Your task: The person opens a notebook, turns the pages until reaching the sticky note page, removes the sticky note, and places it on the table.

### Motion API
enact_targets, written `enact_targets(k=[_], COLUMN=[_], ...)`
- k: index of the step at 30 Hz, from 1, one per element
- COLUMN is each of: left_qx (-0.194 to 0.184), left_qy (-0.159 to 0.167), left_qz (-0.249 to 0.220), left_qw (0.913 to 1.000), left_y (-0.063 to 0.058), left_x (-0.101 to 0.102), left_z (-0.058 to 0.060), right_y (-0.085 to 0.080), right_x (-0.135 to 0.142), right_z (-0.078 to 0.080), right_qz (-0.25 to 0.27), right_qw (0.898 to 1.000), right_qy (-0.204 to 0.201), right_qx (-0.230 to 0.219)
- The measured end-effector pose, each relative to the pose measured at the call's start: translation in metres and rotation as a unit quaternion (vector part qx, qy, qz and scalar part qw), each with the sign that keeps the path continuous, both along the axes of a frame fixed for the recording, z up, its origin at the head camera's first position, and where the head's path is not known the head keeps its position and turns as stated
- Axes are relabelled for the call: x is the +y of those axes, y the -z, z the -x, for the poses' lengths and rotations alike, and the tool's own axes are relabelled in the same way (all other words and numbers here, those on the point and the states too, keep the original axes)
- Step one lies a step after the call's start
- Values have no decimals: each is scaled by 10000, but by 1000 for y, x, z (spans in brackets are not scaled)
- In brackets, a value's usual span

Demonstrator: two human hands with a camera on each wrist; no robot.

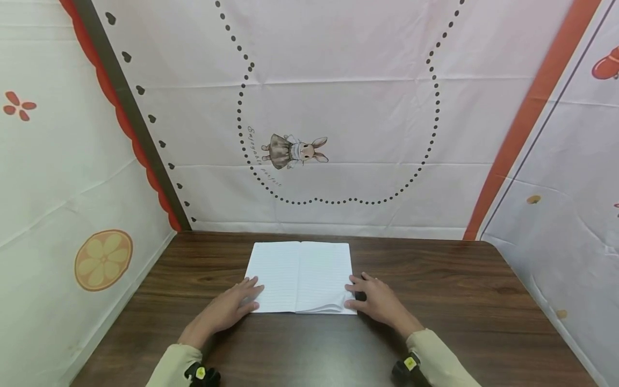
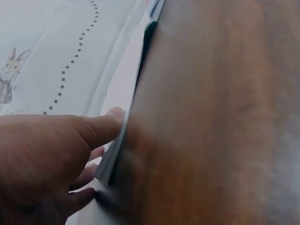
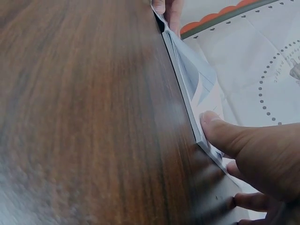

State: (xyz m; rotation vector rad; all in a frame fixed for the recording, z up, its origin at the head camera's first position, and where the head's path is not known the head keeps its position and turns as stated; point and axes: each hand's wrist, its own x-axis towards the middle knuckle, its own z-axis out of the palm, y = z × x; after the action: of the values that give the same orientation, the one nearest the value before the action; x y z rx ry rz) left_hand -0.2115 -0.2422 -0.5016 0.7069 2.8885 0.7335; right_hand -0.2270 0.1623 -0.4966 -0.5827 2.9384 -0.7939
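A lined notebook (image 1: 275, 274) lies spread flat on the brown wooden table, its pages white. My left hand (image 1: 227, 306) rests at the lower left edge, fingers spread and thumb on the left page; the left wrist view shows the thumb (image 2: 115, 115) at the notebook's near edge. On the other side, my right hand (image 1: 379, 301) touches the right edge with spread fingers. Its thumb (image 3: 213, 124) presses near the lower right corner. Beside that thumb, a loose page (image 1: 329, 307) bulges up along the bottom edge of the right half.
The dark wood table (image 1: 435, 322) extends around the notebook. Behind it hangs a pale cloth (image 1: 338, 123) with a printed rabbit and dotted line. More printed cloth (image 1: 58, 177) covers the left side, and another sheet (image 1: 570, 161) the right.
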Motion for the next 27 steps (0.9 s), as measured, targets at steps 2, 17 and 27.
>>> enact_targets(k=[2, 17, 27], left_qx=[97, 1478, 1587], left_qy=[-45, -95, 941], left_qz=[110, -23, 246], left_qw=[9999, 9890, 9825], left_y=[-4, -29, -25], left_x=[2, 72, 138], left_z=[1, 13, 17], right_y=[0, -2, -1], right_x=[0, 0, 1], right_z=[0, -2, 1], right_qz=[5, 88, 79], right_qw=[10000, 9999, 9999], right_qy=[35, 24, -32], right_qx=[-30, -85, -92])
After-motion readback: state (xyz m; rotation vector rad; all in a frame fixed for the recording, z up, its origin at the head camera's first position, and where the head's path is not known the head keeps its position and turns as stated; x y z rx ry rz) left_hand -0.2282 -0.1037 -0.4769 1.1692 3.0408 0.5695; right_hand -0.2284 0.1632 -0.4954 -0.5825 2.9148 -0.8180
